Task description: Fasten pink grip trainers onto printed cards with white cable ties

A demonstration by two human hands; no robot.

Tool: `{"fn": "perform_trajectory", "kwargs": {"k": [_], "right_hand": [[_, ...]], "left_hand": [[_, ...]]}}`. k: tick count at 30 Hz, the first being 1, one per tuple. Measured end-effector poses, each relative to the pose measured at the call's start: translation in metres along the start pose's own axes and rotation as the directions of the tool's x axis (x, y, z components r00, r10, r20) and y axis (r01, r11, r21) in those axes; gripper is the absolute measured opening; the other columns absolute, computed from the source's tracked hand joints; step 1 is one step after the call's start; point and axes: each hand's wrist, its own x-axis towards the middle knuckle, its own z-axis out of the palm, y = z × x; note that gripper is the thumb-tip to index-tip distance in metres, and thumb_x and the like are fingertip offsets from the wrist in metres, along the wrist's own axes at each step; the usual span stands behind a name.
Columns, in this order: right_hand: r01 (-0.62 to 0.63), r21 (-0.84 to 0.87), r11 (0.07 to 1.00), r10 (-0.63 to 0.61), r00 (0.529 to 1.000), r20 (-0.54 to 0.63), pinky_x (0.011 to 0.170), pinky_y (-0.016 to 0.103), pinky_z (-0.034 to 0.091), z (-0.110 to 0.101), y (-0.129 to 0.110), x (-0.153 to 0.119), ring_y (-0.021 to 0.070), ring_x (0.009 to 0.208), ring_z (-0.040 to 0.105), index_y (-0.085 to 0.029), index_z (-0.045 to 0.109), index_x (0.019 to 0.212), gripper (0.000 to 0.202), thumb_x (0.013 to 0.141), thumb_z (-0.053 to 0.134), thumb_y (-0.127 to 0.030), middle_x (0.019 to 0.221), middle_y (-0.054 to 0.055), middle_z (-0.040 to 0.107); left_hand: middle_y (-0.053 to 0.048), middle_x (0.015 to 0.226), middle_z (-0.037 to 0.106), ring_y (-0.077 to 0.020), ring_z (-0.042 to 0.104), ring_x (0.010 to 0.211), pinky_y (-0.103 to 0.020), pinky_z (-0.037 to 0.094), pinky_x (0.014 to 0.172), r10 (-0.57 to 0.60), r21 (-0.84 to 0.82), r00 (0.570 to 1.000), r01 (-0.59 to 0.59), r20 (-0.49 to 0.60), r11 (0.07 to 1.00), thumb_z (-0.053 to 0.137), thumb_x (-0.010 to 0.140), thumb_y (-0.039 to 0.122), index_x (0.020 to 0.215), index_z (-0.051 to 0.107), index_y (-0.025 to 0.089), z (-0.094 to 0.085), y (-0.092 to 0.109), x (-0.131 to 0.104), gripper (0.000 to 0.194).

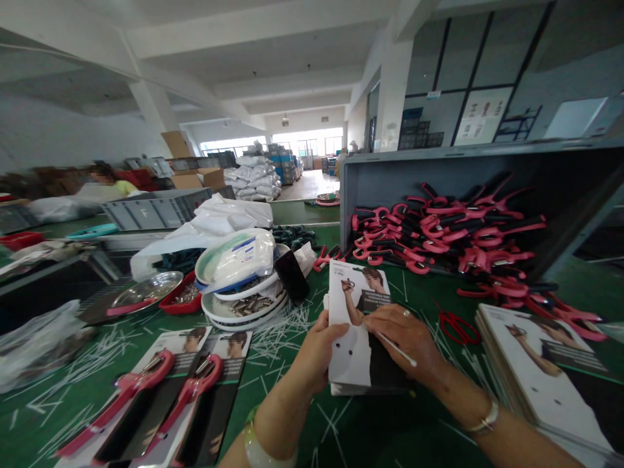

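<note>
My left hand [316, 351] is wrapped round the left edge of a stack of printed cards [348, 364], its thumb on the top card's white part. Over the card's right side lies my right hand [404, 338], fingers bent together, with a thin white cable tie [397, 350] sticking out beneath them. The top card shows a picture and two small holes. To the left, two cards carry pink-and-black hand grips [129, 396] [195, 396]. Another card stack [550, 364] sits at the right.
A grey crate [575, 214] of pink-and-black hand grips lies tipped at the right. Red scissors [458, 327], loose white ties [277, 331], stacked bowls [244, 305] and a phone [291, 276] are on the green table. A person [110, 182] is far left.
</note>
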Motion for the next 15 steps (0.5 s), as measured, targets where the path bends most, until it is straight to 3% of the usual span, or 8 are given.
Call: {"fn": "perform_trajectory", "kwargs": {"k": [4,7,9,10,11,12,13,15], "right_hand": [[0.041,-0.092,0.995,-0.042,0.999,-0.010,0.079,0.036,0.052,0.000,-0.007,0.000,0.0194,0.086,0.062,-0.023,0.069,0.094,0.022,0.085,0.051,-0.016,0.089,0.007,0.071],[0.031,-0.040,0.999,-0.028,0.998,0.063,0.081,0.037,0.051,-0.008,-0.011,0.000,0.0196,0.091,0.060,-0.025,0.068,0.098,0.025,0.084,0.051,-0.015,0.095,0.006,0.069],[-0.058,0.021,0.998,0.057,0.996,0.062,0.086,0.040,0.048,-0.016,-0.008,-0.002,0.0209,0.099,0.058,-0.027,0.067,0.103,0.027,0.082,0.052,-0.018,0.104,0.006,0.067],[-0.157,0.060,0.986,0.157,0.988,-0.002,0.087,0.040,0.047,-0.020,-0.004,-0.003,0.0216,0.101,0.058,-0.028,0.067,0.104,0.026,0.082,0.053,-0.021,0.107,0.006,0.066],[-0.286,0.127,0.950,0.297,0.951,-0.082,0.085,0.040,0.048,-0.023,0.000,-0.003,0.0219,0.099,0.059,-0.027,0.067,0.102,0.024,0.082,0.055,-0.025,0.106,0.006,0.066],[-0.423,0.232,0.876,0.459,0.879,-0.129,0.079,0.038,0.050,-0.026,0.005,-0.003,0.0217,0.094,0.061,-0.025,0.068,0.099,0.022,0.081,0.056,-0.031,0.101,0.007,0.067],[-0.545,0.362,0.756,0.612,0.785,-0.098,0.071,0.034,0.052,-0.028,0.009,-0.002,0.0210,0.086,0.063,-0.023,0.068,0.094,0.023,0.081,0.056,-0.037,0.094,0.007,0.069],[-0.705,0.572,0.420,0.775,0.606,0.178,0.048,0.027,0.048,-0.028,0.013,0.003,0.0175,0.062,0.062,-0.019,0.069,0.083,0.034,0.080,0.055,-0.050,0.075,0.006,0.069]], "left_hand": [[0.000,0.077,0.068,-0.0139,0.060,0.058,-0.026,0.046,0.061,0.007,0.014,0.997,-0.008,0.071,1.000,0.071,0.052,0.012,0.107,0.052,0.019,0.002,-0.003,-0.002,0.059],[-0.002,0.075,0.068,-0.0142,0.060,0.057,-0.027,0.046,0.061,-0.019,0.013,0.995,0.018,0.094,1.000,0.073,0.054,0.014,0.103,0.055,0.016,0.000,-0.003,-0.002,0.052],[-0.003,0.076,0.068,-0.0144,0.061,0.059,-0.026,0.046,0.063,-0.020,0.005,0.996,0.019,0.089,1.000,0.074,0.055,0.014,0.101,0.057,0.015,-0.003,-0.001,-0.002,0.049],[-0.003,0.079,0.069,-0.0153,0.062,0.061,-0.027,0.046,0.064,-0.012,-0.004,0.996,0.012,0.091,1.000,0.075,0.055,0.014,0.103,0.058,0.016,-0.004,0.001,-0.003,0.051],[-0.004,0.083,0.069,-0.0167,0.063,0.064,-0.027,0.047,0.065,-0.005,-0.014,0.995,0.006,0.103,1.000,0.075,0.055,0.014,0.108,0.057,0.017,-0.005,0.002,-0.004,0.056],[-0.005,0.087,0.070,-0.0184,0.064,0.067,-0.028,0.047,0.066,-0.004,-0.024,0.993,0.007,0.119,1.000,0.076,0.055,0.014,0.113,0.055,0.018,-0.007,0.003,-0.005,0.061],[-0.006,0.090,0.070,-0.0197,0.065,0.069,-0.029,0.048,0.066,-0.008,-0.034,0.991,0.012,0.132,0.999,0.076,0.055,0.014,0.117,0.054,0.019,-0.008,0.004,-0.006,0.066],[-0.007,0.092,0.070,-0.0203,0.066,0.068,-0.030,0.048,0.066,-0.016,-0.060,0.989,0.025,0.147,0.998,0.076,0.056,0.015,0.122,0.052,0.020,-0.010,0.004,-0.007,0.071]]}}
